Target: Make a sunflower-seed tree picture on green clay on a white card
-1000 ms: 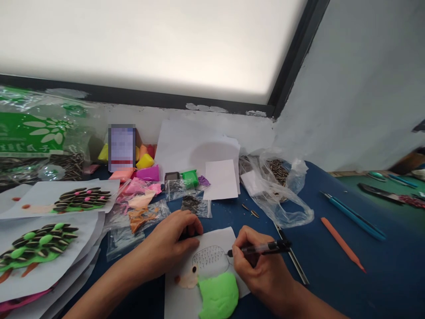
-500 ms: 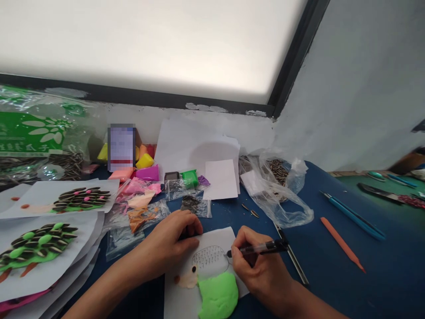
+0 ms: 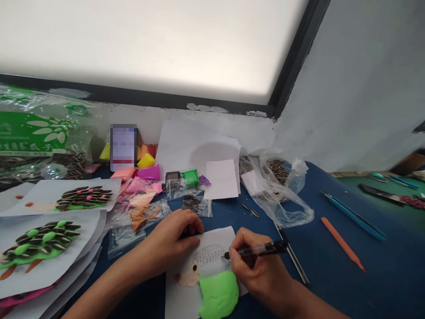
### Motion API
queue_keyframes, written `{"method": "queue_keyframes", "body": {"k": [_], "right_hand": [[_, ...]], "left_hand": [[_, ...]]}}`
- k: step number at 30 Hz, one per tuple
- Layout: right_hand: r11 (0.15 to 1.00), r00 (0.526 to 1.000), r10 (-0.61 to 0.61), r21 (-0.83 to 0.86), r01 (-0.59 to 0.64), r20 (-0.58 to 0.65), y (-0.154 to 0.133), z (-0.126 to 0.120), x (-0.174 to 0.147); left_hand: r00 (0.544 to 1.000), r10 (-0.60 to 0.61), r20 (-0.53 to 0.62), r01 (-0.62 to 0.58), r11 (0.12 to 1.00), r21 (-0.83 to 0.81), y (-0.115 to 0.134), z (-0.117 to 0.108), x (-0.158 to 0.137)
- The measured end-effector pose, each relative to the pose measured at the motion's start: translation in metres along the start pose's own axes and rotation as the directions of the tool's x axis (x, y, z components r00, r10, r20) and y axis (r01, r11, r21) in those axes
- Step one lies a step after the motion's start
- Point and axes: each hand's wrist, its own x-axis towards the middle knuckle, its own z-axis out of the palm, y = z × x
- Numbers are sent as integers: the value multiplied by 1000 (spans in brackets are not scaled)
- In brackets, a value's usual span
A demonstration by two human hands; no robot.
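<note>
My right hand (image 3: 257,266) grips a black pen (image 3: 262,249), its tip touching the white paper (image 3: 177,301). Beneath the tip is an outlined oval drawing (image 3: 208,257) filled with rows of small marks. My left hand (image 3: 179,237) lies on the paper's upper left edge, fingers loosely curled and thumb apart from them, with nothing held. A bright green clay piece (image 3: 219,294) sits on the lower part of the sheet. Left of it is a flat beige clay shape (image 3: 189,278) with a black dot and a brown ball.
Finished seed-and-clay pictures (image 3: 49,239) are stacked at left. Behind lie coloured clay packets (image 3: 148,173), a phone (image 3: 123,148) and a large bag of seeds (image 3: 40,133). A plastic bag of seeds (image 3: 279,177), an orange tool (image 3: 343,245) and a blue tweezers-like tool (image 3: 355,217) lie to the right.
The pen tip has shifted slightly left and down inside the oval, where more small marks show. My left hand has stayed in place on the paper.
</note>
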Motion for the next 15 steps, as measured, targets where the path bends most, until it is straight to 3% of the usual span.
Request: {"method": "queue_keyframes", "body": {"k": [15], "right_hand": [[1000, 998, -24, -8, 24, -52, 3, 0, 0]], "left_hand": [[1000, -4, 3, 4, 1000, -21, 1, -1, 0]]}}
